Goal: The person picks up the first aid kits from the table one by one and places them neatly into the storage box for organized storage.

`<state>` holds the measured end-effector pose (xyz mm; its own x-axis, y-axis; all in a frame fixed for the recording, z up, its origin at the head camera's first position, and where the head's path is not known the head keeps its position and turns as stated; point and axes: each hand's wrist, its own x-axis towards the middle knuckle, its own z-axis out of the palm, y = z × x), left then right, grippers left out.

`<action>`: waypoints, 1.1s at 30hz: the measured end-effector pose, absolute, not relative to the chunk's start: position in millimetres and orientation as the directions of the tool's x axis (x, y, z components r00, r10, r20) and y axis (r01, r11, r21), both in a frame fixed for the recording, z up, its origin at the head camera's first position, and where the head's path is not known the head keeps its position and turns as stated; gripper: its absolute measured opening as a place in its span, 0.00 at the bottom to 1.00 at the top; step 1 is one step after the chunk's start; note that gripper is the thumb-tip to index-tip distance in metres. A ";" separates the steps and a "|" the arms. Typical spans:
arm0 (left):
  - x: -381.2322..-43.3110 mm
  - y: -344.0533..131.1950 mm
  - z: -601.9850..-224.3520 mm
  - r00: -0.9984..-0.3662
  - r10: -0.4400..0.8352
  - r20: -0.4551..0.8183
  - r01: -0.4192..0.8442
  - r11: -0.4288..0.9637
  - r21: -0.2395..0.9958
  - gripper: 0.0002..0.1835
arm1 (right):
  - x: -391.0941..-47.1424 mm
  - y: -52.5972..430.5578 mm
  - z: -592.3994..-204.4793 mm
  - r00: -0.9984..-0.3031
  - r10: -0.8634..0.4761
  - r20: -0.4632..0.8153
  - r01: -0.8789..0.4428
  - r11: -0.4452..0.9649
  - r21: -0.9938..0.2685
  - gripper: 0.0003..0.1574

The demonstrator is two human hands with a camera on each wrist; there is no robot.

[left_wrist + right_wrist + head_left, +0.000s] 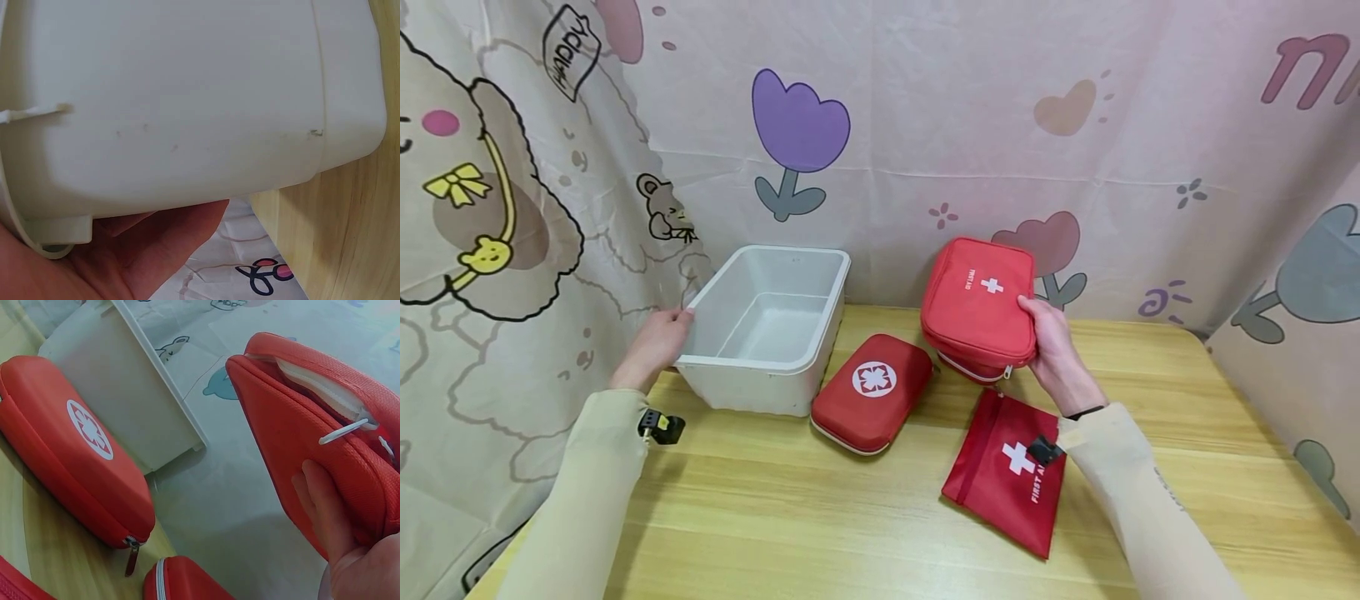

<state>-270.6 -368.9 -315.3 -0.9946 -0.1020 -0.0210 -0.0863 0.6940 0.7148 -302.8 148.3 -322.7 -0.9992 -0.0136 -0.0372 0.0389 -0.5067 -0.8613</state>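
Red bag (977, 312) is up in my right hand (1060, 350), well to the right of the white tub (752, 387). Watching from far off, that is the bit I look at most: bag on the right, tub on the left, and a hard red case (872, 396) on the counter (760, 517) between them, just beside the tub. A straight line from the bag to the tub goes left and passes over the far end of that case, I think.

My right hand is the near one for the bag. It grips the right edge, and the right wrist view shows fingers pressed on its side (a white zipper (331, 397) runs close by). The bag looks lifted and tipped. Its long side seems to go from near to far, but the slant makes it hard to be sure. The case points from near left to far right.

My left hand (651, 350) pinches the tub's rim on the left side, by the front corner, well apart from the bag. A flat red pouch (1003, 475) lies in front of the bag, partly hidden by my right wrist.
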 end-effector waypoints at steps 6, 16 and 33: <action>-270.2 -371.0 -318.0 -0.995 -0.099 -0.026 -0.087 0.688 0.720 0.37 | -305.1 139.9 -322.5 -0.999 -0.012 -0.043 0.043 -0.490 -0.871 0.09; -269.7 -370.7 -319.2 -0.994 -0.108 -0.015 -0.087 0.696 0.712 0.37 | -306.9 134.4 -324.2 -0.999 0.026 -0.048 0.030 -0.460 -0.887 0.08; -272.0 -370.5 -316.8 -0.994 -0.107 -0.030 -0.097 0.698 0.709 0.37 | -307.6 125.1 -320.4 -0.999 0.010 -0.048 0.039 -0.434 -0.900 0.10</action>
<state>-272.0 -370.5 -316.8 -0.9938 -0.1067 -0.0302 -0.0965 0.6983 0.7093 -307.6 125.1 -320.4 -0.9988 0.0105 -0.0480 0.0387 -0.4343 -0.8999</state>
